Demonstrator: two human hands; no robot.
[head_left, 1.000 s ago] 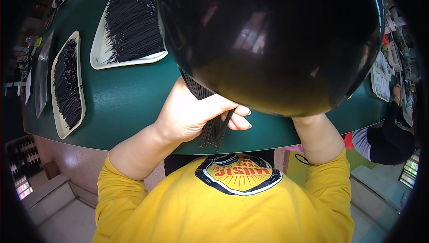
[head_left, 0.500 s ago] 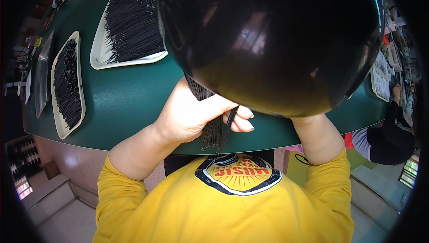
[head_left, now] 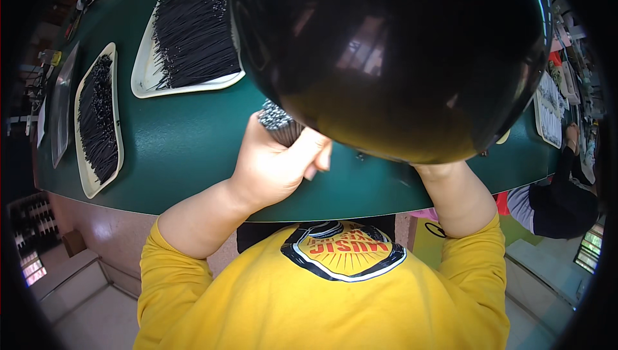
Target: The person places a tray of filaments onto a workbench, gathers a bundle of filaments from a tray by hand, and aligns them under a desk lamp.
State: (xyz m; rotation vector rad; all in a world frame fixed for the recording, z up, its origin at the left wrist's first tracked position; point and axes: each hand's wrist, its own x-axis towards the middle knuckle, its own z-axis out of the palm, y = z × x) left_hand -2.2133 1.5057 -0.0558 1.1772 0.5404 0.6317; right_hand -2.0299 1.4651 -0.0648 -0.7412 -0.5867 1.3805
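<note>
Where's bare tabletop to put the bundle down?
Bare green tabletop lies between the big cream tray of black strands, the narrow cream tray and the left hand gripping the black strand bundle. The trays are full; a dark dome hides the right.

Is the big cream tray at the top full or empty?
Full: the cream tray is heaped with thin black sticks across nearly its whole surface on the green table.

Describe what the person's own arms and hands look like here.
Both forearms are bare, with yellow sleeves pushed up near the elbows. The left hand wears no glove, ring or watch that shows. The right hand is hidden behind a glossy black dome; only its bare forearm shows.
</note>
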